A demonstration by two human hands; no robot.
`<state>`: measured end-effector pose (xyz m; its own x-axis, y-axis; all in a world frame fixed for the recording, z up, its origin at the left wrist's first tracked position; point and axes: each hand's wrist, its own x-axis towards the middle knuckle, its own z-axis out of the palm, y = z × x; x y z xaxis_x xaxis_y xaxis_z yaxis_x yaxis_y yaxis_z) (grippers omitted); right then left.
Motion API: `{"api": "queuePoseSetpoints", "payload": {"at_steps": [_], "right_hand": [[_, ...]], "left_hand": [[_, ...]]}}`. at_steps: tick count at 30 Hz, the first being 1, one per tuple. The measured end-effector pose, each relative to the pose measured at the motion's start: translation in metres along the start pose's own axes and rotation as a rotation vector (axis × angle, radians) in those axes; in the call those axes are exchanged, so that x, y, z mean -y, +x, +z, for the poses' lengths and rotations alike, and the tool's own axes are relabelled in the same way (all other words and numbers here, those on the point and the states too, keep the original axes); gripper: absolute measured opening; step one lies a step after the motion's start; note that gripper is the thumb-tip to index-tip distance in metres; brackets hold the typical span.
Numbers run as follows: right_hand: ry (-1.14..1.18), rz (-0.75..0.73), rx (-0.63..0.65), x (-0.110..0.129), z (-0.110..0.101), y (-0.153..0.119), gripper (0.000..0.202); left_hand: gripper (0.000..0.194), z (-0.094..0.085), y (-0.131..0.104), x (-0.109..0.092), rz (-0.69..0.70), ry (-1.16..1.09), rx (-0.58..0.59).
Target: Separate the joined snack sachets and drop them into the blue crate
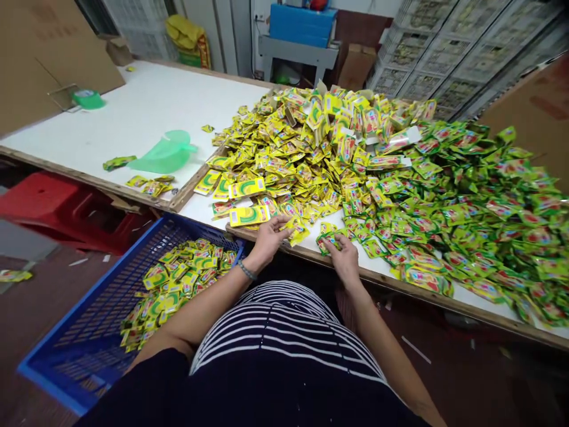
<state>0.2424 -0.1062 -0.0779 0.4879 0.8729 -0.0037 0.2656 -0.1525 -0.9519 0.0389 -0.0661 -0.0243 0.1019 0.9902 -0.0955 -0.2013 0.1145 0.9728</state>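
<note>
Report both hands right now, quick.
Left hand: fingers closed on a yellow packet.
Right hand: fingers closed on a green packet.

Holding yellow packet in left hand, green packets in right hand, near heaped packets on white surface.

Blue-and-grey table standing against the pale wall; stacked pale plastic lattice crates rising behind the white-topped wooden worktable; red plastic stool resting on the dark reddish floor.
</note>
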Motion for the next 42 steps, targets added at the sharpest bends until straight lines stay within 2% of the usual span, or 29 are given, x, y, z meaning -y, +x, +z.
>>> {"api": "queuePoseSetpoints", "payload": {"at_steps": [3, 7, 11, 14, 19, 22, 24, 26, 28, 30, 32, 36, 38, 40, 42], "right_hand": [[0.2, 0.087, 0.08, 0.003, 0.002, 0.006, 0.042], [0.553, 0.158, 0.127, 0.02, -0.002, 0.009, 0.036], [0.561, 0.136, 0.104, 0.039, -0.009, 0.017, 0.031], [0.492, 0.111, 0.093, 0.042, -0.005, 0.028, 0.029], [0.317, 0.033, 0.201, 0.032, 0.024, 0.04, 0.028], [0.279, 0.007, 0.098, 0.027, 0.05, 0.036, 0.025], [0.306, 0.037, 0.074, 0.027, 0.062, 0.031, 0.025], [0.367, 0.123, 0.156, 0.03, 0.064, 0.027, 0.029], [0.368, 0.21, 0.327, 0.034, 0.057, 0.025, 0.034], [0.26, 0.226, 0.472, 0.037, 0.043, 0.026, 0.034], [0.14, 0.19, 0.504, 0.037, 0.028, 0.028, 0.031], [0.009, 0.108, 0.31, 0.024, 0.014, 0.033, 0.032], [-0.047, 0.058, 0.229, 0.014, 0.016, 0.035, 0.034], [-0.066, 0.021, 0.196, 0.006, 0.02, 0.036, 0.034], [-0.068, 0.0, 0.176, 0.002, 0.023, 0.036, 0.034]], "left_hand": [[0.041, 0.014, 0.013, 0.007, -0.081, -0.043, -0.026], [0.045, 0.032, 0.03, 0.015, -0.132, 0.009, -0.041], [0.046, 0.048, 0.044, 0.024, -0.172, 0.015, -0.006], [0.045, 0.055, 0.053, 0.026, -0.23, 0.022, 0.046], [0.038, 0.044, 0.063, 0.019, -0.275, -0.039, 0.182], [0.037, 0.03, 0.065, 0.019, -0.264, -0.015, 0.166], [0.042, 0.02, 0.065, 0.022, -0.26, 0.006, 0.136], [0.045, 0.012, 0.063, 0.026, -0.275, 0.001, 0.151], [0.042, 0.006, 0.061, 0.028, -0.276, 0.019, 0.216], [0.037, 0.0, 0.059, 0.024, -0.227, 0.12, 0.324], [0.035, -0.006, 0.06, 0.013, -0.095, 0.316, 0.452], [0.046, -0.017, 0.075, -0.015, 0.415, 0.927, 0.679], [0.039, -0.018, 0.085, -0.021, 0.62, 1.212, 0.758], [0.028, -0.015, 0.092, -0.021, 0.696, 1.438, 0.803], [0.018, -0.009, 0.095, -0.018, 0.698, 1.58, 0.793]]}}
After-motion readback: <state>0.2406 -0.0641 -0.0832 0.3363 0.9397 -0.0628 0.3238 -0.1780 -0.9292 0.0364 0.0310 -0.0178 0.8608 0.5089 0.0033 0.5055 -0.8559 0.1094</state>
